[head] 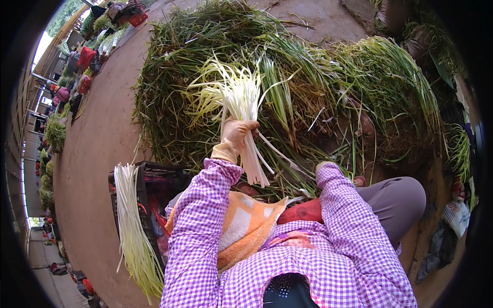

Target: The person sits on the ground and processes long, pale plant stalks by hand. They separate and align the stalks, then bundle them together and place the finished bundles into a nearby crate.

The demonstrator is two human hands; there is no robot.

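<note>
My left hand (233, 140), in a pale glove, grips a bunch of white-stemmed leafy stalks (242, 96) that look like blanched garlic chives. Their pale yellow-green leaves fan out above the fist; the white stem ends hang below it. Of my right hand (321, 165), only a bit of pale glove shows at the cuff. The sleeve hides its fingers, low beside the heaped greens. A large pile of green leafy stalks (173, 88) with brown roots lies before me. Another pale bunch (129, 215) rests along the edge of a black plastic crate (150, 169) at my left.
An orange-and-white towel (242, 227) and a red cloth (302, 212) lie over my lap. More rooted greens (389, 77) are heaped at the right. Bare floor (92, 165) stretches left towards other piles and people. A white bag (456, 217) sits at far right.
</note>
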